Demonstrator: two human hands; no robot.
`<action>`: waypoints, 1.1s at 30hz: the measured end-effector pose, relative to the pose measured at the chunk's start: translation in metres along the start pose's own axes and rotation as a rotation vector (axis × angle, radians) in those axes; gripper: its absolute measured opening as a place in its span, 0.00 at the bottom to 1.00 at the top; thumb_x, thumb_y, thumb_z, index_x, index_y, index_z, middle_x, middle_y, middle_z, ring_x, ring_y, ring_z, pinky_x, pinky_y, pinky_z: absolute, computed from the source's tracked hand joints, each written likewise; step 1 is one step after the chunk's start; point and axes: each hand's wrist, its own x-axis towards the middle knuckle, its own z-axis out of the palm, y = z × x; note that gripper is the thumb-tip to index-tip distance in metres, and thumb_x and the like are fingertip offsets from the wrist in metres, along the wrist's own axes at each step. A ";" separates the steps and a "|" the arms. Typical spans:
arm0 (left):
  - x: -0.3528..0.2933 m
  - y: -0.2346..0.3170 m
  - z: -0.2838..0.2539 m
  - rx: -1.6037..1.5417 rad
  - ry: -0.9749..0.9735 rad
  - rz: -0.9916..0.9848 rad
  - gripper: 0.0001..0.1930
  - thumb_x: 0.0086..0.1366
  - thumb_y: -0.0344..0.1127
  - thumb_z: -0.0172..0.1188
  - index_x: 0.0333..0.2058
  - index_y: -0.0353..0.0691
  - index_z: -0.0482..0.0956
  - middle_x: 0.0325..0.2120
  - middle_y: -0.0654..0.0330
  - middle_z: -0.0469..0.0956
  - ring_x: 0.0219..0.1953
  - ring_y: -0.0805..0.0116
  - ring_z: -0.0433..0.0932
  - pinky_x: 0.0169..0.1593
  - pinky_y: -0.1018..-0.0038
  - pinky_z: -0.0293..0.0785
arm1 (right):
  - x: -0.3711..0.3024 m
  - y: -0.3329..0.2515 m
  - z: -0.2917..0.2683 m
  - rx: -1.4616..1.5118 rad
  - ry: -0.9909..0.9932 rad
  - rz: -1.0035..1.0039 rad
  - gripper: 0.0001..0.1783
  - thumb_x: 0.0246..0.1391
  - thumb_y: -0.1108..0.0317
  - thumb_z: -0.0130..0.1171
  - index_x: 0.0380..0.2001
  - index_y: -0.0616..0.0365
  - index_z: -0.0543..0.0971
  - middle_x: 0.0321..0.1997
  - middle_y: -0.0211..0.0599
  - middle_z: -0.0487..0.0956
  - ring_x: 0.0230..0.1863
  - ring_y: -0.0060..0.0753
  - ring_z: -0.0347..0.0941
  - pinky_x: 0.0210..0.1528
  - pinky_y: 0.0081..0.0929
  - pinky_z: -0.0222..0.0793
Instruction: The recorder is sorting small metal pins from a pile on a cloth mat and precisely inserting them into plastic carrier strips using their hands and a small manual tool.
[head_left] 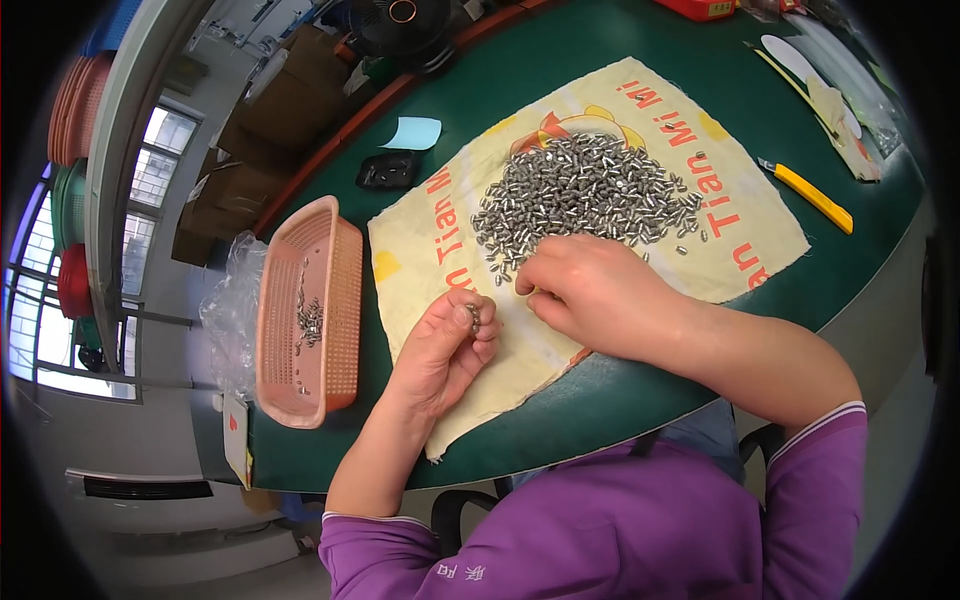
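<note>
A heap of small silvery metal pins [590, 190] lies on a pale yellow printed cloth [420, 250]. My left hand [447, 345] is curled, palm up, near the cloth's left side, with several of the pins between its fingers and thumb. At the heap's near edge, my right hand [590, 290] reaches in with bent fingers; its fingertips are pinched, and what they hold, if anything, is hidden. To the left of my left hand stands a pink plastic basket [343, 330] with a small group of the same pins on its bottom.
The green table [590, 395] has a yellow utility knife [815, 198] at the right. Beyond the basket lie a black tray [388, 170] and a light blue paper [412, 133]. A clear plastic bag [232, 315] sits left of the basket. Long white strips are at the far right.
</note>
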 end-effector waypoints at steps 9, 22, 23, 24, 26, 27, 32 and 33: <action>-0.001 -0.006 -0.010 -0.249 -0.067 -0.028 0.09 0.74 0.39 0.62 0.47 0.44 0.77 0.39 0.65 0.70 0.38 0.76 0.67 0.42 0.82 0.71 | 0.001 -0.006 -0.004 0.052 -0.043 -0.022 0.06 0.56 0.70 0.62 0.36 0.58 0.81 0.38 0.40 0.79 0.43 0.49 0.78 0.46 0.45 0.75; -0.001 -0.005 -0.005 -0.246 -0.086 -0.005 0.08 0.74 0.31 0.58 0.49 0.43 0.74 0.43 0.63 0.71 0.42 0.74 0.69 0.48 0.78 0.72 | -0.001 -0.003 -0.002 0.031 -0.028 -0.026 0.07 0.54 0.69 0.65 0.37 0.56 0.82 0.36 0.38 0.79 0.41 0.46 0.79 0.43 0.42 0.76; -0.001 -0.005 -0.005 -0.251 -0.077 0.002 0.08 0.74 0.30 0.58 0.50 0.42 0.74 0.44 0.62 0.71 0.43 0.73 0.69 0.48 0.78 0.72 | -0.001 -0.003 -0.002 0.033 -0.026 -0.025 0.07 0.54 0.70 0.65 0.37 0.56 0.82 0.36 0.38 0.79 0.41 0.46 0.79 0.43 0.42 0.76; -0.001 -0.006 -0.006 -0.252 -0.077 0.003 0.08 0.74 0.30 0.58 0.50 0.42 0.74 0.44 0.62 0.71 0.43 0.73 0.69 0.48 0.78 0.72 | -0.001 -0.003 -0.002 0.033 -0.027 -0.026 0.07 0.54 0.70 0.65 0.37 0.56 0.82 0.36 0.38 0.79 0.41 0.46 0.79 0.43 0.42 0.76; -0.001 -0.006 -0.008 -0.248 -0.074 0.028 0.10 0.74 0.28 0.57 0.51 0.42 0.74 0.45 0.62 0.71 0.44 0.72 0.70 0.48 0.79 0.74 | 0.000 -0.003 -0.002 0.031 -0.027 -0.031 0.07 0.54 0.70 0.65 0.37 0.56 0.82 0.36 0.38 0.79 0.42 0.45 0.79 0.43 0.41 0.76; -0.001 -0.005 -0.008 -0.249 -0.073 0.032 0.10 0.74 0.28 0.57 0.51 0.42 0.74 0.45 0.62 0.71 0.44 0.72 0.70 0.48 0.79 0.74 | 0.000 -0.003 -0.002 0.031 -0.029 -0.035 0.07 0.54 0.70 0.65 0.37 0.56 0.82 0.36 0.38 0.79 0.42 0.45 0.79 0.43 0.41 0.76; -0.005 0.008 -0.008 -0.035 0.032 0.168 0.09 0.73 0.31 0.61 0.50 0.42 0.76 0.44 0.61 0.72 0.44 0.72 0.71 0.47 0.80 0.74 | 0.002 -0.005 -0.004 0.014 -0.010 -0.016 0.07 0.54 0.70 0.65 0.37 0.55 0.83 0.36 0.38 0.80 0.39 0.44 0.79 0.41 0.40 0.77; -0.007 0.016 -0.007 0.036 0.091 0.245 0.08 0.74 0.30 0.59 0.50 0.40 0.77 0.43 0.61 0.77 0.43 0.72 0.75 0.46 0.78 0.75 | 0.001 -0.004 -0.004 0.012 -0.011 -0.020 0.07 0.54 0.70 0.65 0.37 0.55 0.83 0.36 0.38 0.80 0.39 0.44 0.79 0.41 0.40 0.77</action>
